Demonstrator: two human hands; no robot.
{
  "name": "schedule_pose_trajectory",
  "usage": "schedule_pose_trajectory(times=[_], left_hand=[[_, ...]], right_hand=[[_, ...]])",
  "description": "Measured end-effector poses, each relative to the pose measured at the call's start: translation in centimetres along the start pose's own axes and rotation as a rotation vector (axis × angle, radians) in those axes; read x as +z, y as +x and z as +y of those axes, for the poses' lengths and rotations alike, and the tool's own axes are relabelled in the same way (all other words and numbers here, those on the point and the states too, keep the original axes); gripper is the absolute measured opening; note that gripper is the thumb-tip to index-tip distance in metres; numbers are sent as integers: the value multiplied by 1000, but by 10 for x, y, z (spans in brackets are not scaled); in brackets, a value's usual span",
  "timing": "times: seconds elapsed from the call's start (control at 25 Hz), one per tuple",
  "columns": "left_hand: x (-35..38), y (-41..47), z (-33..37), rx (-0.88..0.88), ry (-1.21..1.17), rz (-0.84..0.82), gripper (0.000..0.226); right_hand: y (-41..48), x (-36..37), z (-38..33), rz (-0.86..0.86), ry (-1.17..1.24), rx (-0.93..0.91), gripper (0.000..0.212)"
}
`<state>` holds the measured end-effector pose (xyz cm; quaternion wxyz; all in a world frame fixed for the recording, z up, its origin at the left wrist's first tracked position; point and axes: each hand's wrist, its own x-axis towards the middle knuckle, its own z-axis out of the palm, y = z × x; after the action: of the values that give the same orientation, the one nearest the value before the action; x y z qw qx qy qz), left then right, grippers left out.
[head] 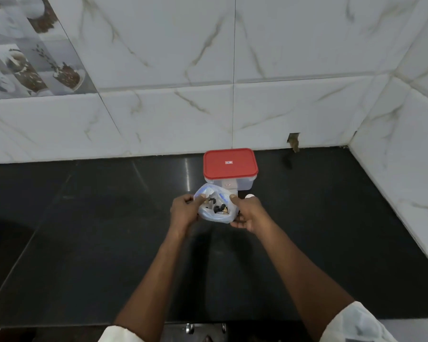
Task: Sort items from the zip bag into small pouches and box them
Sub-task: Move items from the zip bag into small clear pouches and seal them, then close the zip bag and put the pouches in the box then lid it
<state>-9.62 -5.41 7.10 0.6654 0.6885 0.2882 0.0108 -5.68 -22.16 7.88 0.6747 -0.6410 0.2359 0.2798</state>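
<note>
White sleeves (356, 322) sit at the bottom edge of the view, and two bare forearms reach forward from them over a black stone counter (84, 243). Between them, near the counter's front edge, two small metal fittings (205, 328) show (too small to tell what they are).

Both hands meet around a clear zip bag (216, 206) held just above the counter, toward its back edge. At the bag's left side, the left hand (184, 211) has thumb and fingers pinched together on the bag's rim. Opposite it, the right hand (246, 213) is clamped on the right side, thumb on the rim and fingers curled under the bag's bottom. Between the two grips the bag's mouth is pulled open, and small dark items (219, 208) lie loose inside.

Just behind the bag stands a clear plastic box (242, 185) with its red lid (230, 164) on, close to the marble-tiled wall (208, 107) at the counter's back edge. A small white object (249, 196) peeks out beside the right hand.
</note>
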Motion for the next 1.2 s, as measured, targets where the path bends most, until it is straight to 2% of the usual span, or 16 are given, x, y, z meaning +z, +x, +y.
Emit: schedule_pose_trajectory(times=[0.08,0.12,0.24,0.4,0.48,0.6,0.68,0.76,0.84,0.88,0.96,1.0,1.04,1.08,1.12,1.2], left_hand=[[2,0,5,-150,-169,-85,46],[1,1,7,-212,-217,-94,46],[-3,3,12,-330,-279,-136,13],[-7,3,14,-391,-406,-228,11],[-5,0,14,-391,-426,-283,11],[0,-2,14,-420,-373,-297,11],[4,-1,17,-431,-331,-280,10],[10,0,22,-398,-224,-251,7],[16,2,22,-305,-99,-183,16],[19,3,21,-222,15,-108,19],[25,5,18,-29,412,132,23],[30,1,19,31,595,230,25],[34,-3,20,67,720,277,27],[36,-5,21,74,775,284,27],[35,-5,21,66,790,260,26],[24,-1,23,101,802,156,21]], right_hand=[[-1,-12,-8,-116,124,123,31],[0,-19,-9,-156,197,158,33],[5,-41,-13,-224,340,217,34],[13,-49,-10,-91,120,125,14],[13,-48,-13,-38,91,78,11],[11,-48,-17,-89,116,93,8],[6,-47,-19,-130,114,84,13],[3,-44,-20,-158,105,57,19],[3,-40,-18,-112,39,-53,18],[7,-38,-17,-5,-63,-166,18],[16,-35,-16,297,-443,-415,19],[17,-34,-15,403,-633,-478,21],[17,-32,-15,436,-750,-499,23],[16,-31,-15,403,-793,-467,22],[14,-32,-17,313,-724,-403,19],[9,-39,-25,76,-378,-202,15]])
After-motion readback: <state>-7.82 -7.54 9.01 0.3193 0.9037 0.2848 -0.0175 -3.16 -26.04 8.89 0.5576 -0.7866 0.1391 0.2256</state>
